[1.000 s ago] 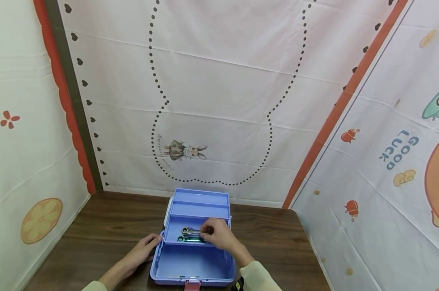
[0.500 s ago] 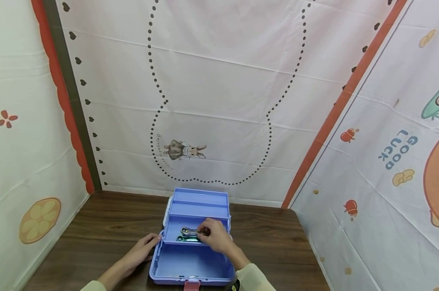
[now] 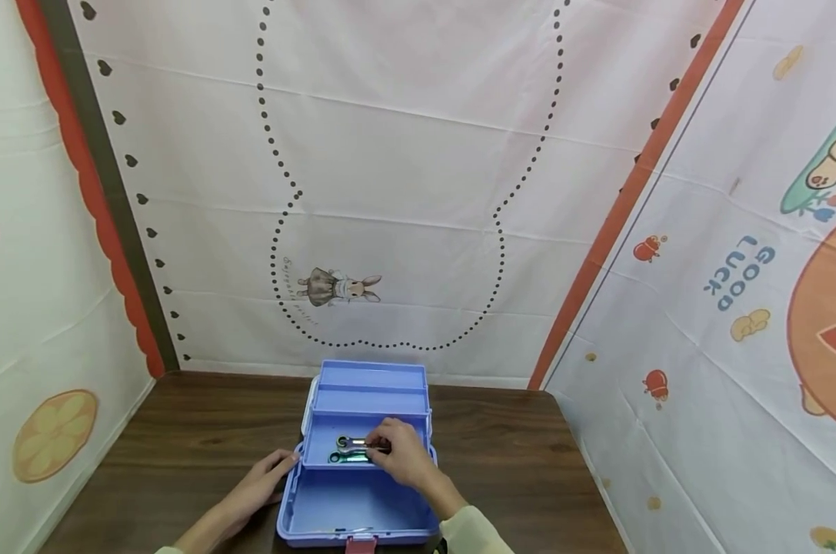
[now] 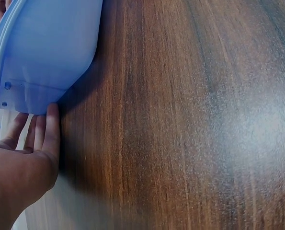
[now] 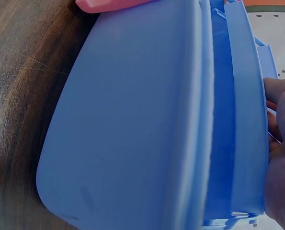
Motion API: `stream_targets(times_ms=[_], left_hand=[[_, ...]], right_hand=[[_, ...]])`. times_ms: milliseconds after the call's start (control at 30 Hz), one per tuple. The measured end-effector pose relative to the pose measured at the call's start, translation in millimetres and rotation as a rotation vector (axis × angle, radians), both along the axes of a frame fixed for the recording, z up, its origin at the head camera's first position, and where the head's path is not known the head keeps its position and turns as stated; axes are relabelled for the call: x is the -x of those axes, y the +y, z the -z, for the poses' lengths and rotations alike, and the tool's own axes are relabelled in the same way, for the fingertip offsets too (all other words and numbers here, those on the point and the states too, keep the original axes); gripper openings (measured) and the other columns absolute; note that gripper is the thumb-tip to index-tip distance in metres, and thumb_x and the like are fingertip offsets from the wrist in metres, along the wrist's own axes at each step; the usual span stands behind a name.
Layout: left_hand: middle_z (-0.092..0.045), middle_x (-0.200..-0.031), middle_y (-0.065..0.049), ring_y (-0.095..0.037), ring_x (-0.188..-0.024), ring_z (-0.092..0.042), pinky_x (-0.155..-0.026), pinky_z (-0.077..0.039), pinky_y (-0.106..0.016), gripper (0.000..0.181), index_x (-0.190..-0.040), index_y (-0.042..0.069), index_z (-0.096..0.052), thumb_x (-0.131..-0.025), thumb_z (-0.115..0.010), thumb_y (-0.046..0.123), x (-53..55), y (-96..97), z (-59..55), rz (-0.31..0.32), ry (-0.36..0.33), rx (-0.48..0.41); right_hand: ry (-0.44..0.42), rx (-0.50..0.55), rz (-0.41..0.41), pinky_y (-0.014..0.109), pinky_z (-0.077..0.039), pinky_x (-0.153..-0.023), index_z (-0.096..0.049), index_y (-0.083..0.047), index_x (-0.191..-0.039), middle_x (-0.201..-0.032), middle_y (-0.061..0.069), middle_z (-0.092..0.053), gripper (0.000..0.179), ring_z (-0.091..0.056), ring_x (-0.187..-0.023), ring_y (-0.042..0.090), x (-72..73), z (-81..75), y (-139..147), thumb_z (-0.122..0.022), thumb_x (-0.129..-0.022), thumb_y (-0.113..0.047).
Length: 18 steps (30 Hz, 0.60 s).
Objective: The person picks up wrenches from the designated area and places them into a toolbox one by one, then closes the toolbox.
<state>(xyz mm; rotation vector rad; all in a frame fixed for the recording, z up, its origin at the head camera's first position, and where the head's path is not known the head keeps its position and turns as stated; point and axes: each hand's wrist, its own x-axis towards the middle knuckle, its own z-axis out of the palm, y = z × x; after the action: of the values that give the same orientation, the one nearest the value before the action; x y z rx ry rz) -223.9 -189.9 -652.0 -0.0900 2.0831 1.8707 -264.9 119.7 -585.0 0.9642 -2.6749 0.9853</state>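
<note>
An open blue toolbox (image 3: 362, 531) stands on the table, its tiers of trays raised at the back. Fairly straight fingers of my left hand (image 3: 264, 478) touch its left side near the rim; the left wrist view shows them against the outer wall (image 4: 51, 52). My right hand (image 3: 400, 455) is over the lower tray (image 3: 321, 431), thumb and fingers pinching a silver wrench with a yellow-ringed head (image 3: 344, 442). Just in front of it in that tray lies a green wrench (image 3: 348, 457). My right fingers hide the far ends of both wrenches.
The toolbox's main compartment (image 3: 355, 496) holds a few thin small pieces along its front edge. A pink latch (image 3: 360, 545) hangs at the front. Brown wood-grain table (image 3: 501, 477) surrounds the box, with printed cloth (image 3: 418, 231) behind and on both sides.
The head view has shifted slightly, so the scene sits further left. The silver wrench has turned a little in my right fingers and sits close beside the green one. My left hand stays at the toolbox's side.
</note>
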Motion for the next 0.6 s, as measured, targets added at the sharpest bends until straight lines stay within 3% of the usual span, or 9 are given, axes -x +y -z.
stream_targets(times_ms=[600], left_hand=[[-0.054,-0.146,-0.025,-0.04,-0.136,-0.051,-0.096,-0.061,-0.05,0.063,-0.134,-0.002,-0.059,-0.106,-0.059,0.054,2.7,2.1,0.6,-0.037,-0.011,0.018]], right_hand=[[0.031,0.028,0.039,0.018,-0.054,-0.079,-0.079,-0.015,-0.101,-0.096,-0.01,-0.066,0.011,-0.059,-0.093,0.001,-1.9,2.3,-2.6,-0.084,-0.092,-0.011]])
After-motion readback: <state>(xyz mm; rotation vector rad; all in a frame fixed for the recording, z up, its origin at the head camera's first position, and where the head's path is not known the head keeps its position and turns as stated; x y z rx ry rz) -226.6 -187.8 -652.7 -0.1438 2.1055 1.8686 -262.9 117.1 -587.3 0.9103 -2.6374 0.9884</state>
